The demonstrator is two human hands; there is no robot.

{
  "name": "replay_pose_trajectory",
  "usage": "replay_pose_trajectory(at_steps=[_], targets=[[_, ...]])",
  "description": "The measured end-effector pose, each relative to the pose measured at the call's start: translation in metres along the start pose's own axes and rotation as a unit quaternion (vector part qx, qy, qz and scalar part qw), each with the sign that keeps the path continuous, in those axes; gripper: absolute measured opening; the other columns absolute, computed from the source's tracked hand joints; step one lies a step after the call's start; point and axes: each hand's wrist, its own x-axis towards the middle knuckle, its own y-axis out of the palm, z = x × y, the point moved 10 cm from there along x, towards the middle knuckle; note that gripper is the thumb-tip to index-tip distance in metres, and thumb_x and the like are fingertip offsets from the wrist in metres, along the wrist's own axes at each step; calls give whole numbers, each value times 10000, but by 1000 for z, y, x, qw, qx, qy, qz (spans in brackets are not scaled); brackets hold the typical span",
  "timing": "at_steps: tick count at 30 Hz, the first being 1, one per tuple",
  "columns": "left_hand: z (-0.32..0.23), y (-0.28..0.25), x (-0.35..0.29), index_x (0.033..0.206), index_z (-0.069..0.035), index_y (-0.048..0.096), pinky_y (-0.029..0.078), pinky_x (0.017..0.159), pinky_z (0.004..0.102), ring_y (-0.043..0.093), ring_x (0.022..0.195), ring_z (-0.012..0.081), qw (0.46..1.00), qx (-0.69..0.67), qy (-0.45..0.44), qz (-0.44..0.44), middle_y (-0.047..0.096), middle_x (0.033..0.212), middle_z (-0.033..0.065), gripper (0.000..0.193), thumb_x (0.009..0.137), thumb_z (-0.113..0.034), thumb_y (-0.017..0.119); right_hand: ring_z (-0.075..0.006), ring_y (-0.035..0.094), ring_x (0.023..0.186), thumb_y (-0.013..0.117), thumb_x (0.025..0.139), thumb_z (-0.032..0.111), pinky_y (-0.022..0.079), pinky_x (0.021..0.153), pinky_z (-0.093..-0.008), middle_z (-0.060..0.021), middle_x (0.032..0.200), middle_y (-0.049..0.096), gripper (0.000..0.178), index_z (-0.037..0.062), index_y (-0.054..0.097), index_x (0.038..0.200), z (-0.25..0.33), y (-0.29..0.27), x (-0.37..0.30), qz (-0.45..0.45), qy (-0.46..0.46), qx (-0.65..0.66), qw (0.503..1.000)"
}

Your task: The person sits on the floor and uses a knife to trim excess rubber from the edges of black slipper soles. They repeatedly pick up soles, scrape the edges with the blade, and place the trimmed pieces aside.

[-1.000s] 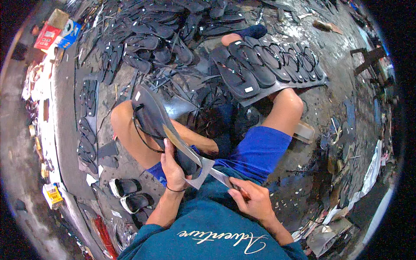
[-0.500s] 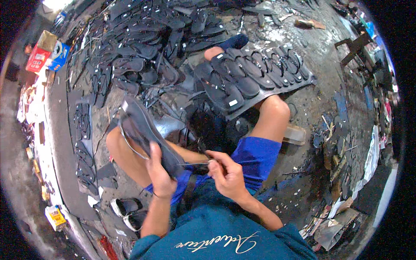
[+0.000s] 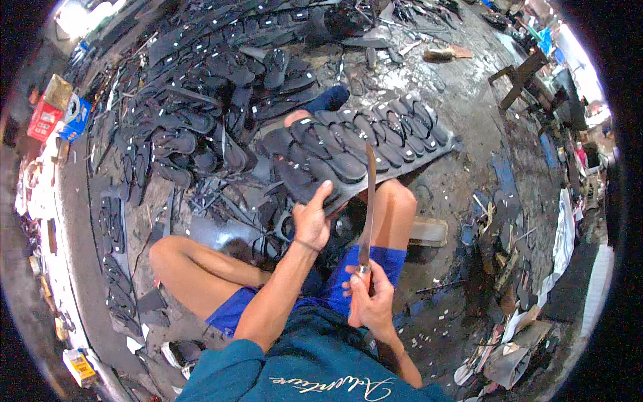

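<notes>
A long narrow-bladed knife (image 3: 370, 214) points up and away from me, its orange-brown handle wrapped in my right hand (image 3: 374, 298). To the left, my left hand (image 3: 311, 221) is closed on the near end of a black flip-flop (image 3: 301, 179), thumb on top and the other fingers partly hidden. That flip-flop is at the left end of a row of black flip-flops (image 3: 362, 137) lying side by side on a dark flat board (image 3: 408, 166) over my right leg. The knife's tip overlaps the row in view; whether it touches cannot be told.
A large heap of black flip-flops (image 3: 194, 100) covers the floor at the far left. A pale block (image 3: 429, 232) lies beside my right knee. A brush (image 3: 445, 53) is at the far right, near a dark metal stand (image 3: 519, 80). Scraps line the right edge.
The flip-flop held up in my left hand is no longer there, and that hand has moved right to the row. My right hand now shows the knife upright. The view has shifted.
</notes>
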Motion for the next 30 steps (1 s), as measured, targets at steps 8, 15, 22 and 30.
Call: replay_pose_trajectory(at_steps=[8,15,22,30], targets=[[-99,-52,-19,1053,-77,642,536,784,350,665,872,203,994,82,-16,-66,694,984,55,308,935,-357,592,-294,680,768,531,961,188,532,675,-357,-180,897,669,419,39,422,1337,6,46,5,126,-70,-268,953],[-82,-70,-20,1079,-75,619,532,807,367,666,902,212,992,92,-8,-80,688,1017,56,264,929,-291,591,-463,625,781,524,957,202,510,642,-521,-256,833,634,240,26,434,1093,11,70,43,155,-125,-345,917],[-48,-82,-30,1045,-87,629,515,837,357,665,897,206,996,19,-31,-84,687,1004,39,233,930,-286,586,-474,613,756,511,964,252,491,635,-552,-260,787,635,276,-2,412,1013,8,85,86,194,-96,-410,886],[-31,-89,-37,1055,-84,622,561,749,318,670,866,169,993,-72,-59,-75,681,970,29,215,917,-249,619,-471,626,781,558,876,279,500,747,-543,-267,802,648,421,-57,516,1127,-61,107,146,267,-179,-514,796]])
